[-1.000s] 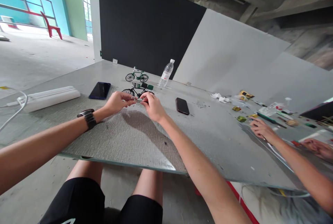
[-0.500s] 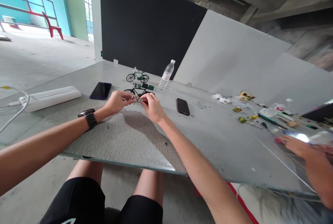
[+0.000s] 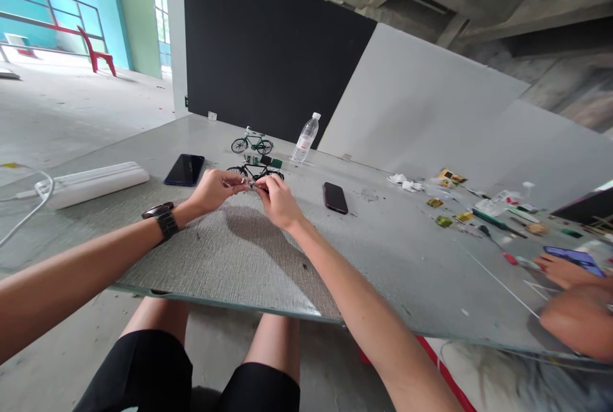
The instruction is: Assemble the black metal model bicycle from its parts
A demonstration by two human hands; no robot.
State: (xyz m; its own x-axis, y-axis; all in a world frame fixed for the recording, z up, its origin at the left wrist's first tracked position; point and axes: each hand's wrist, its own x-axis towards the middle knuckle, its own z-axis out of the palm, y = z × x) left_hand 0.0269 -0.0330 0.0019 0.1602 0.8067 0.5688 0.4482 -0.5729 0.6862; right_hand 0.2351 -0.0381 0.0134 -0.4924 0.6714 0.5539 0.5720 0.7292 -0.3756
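My left hand (image 3: pixel 211 192) and my right hand (image 3: pixel 280 205) meet above the near side of the table, thumbs and fingertips pinched together. Between them is a small silvery metal piece (image 3: pixel 249 184), too small to make out its kind; both hands grip it. Just behind the fingertips stands a black model bicycle (image 3: pixel 249 170), partly hidden by my hands. Small dark and green boxy pieces (image 3: pixel 271 161) lie behind it. Farther back, a green model bicycle (image 3: pixel 252 144) stands upright.
A clear water bottle (image 3: pixel 305 138) stands near the black panel (image 3: pixel 272 35). One phone (image 3: pixel 184 170) lies left, another phone (image 3: pixel 335 198) right. A white power strip (image 3: pixel 98 183) sits far left. At right, a co-worker's hand (image 3: pixel 558 270) is near a lit phone (image 3: pixel 575 259) and scattered parts.
My hands stay almost in place, fingers shifting slightly on the small metal piece. At the right, the co-worker's arm and phone have moved; the bright light there is gone.
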